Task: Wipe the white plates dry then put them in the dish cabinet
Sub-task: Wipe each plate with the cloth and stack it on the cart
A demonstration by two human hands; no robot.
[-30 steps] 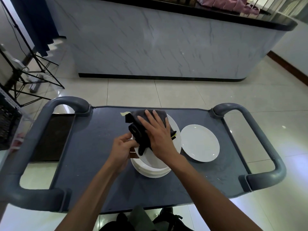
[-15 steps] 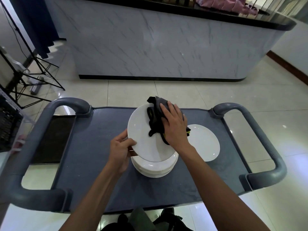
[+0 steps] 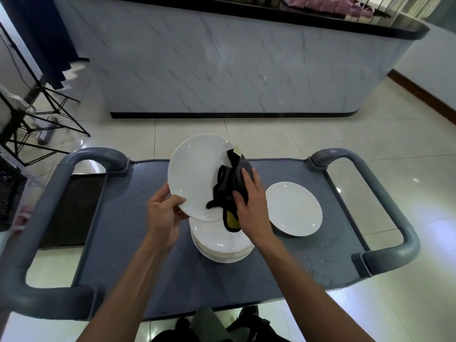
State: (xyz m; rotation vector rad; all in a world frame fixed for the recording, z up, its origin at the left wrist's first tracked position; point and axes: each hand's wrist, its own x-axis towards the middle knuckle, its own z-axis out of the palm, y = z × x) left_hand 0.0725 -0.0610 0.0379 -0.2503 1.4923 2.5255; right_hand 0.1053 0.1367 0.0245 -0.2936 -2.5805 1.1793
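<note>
Left hand (image 3: 164, 213) pinches the lower rim of the round white ceramic plate (image 3: 197, 176), tilted up over the stack of white plates (image 3: 222, 245) at the middle of the grey plastic cart top (image 3: 118, 230). Right hand (image 3: 251, 203) presses the dark grey cloth with yellow backing (image 3: 232, 191) against the plate's right side, fingers (image 3: 246, 175) curled over it. Best to sweep the cloth round to the rim, then the underside, with the pinch firm. One single white plate (image 3: 294, 208) lies nearer the right edge.
</note>
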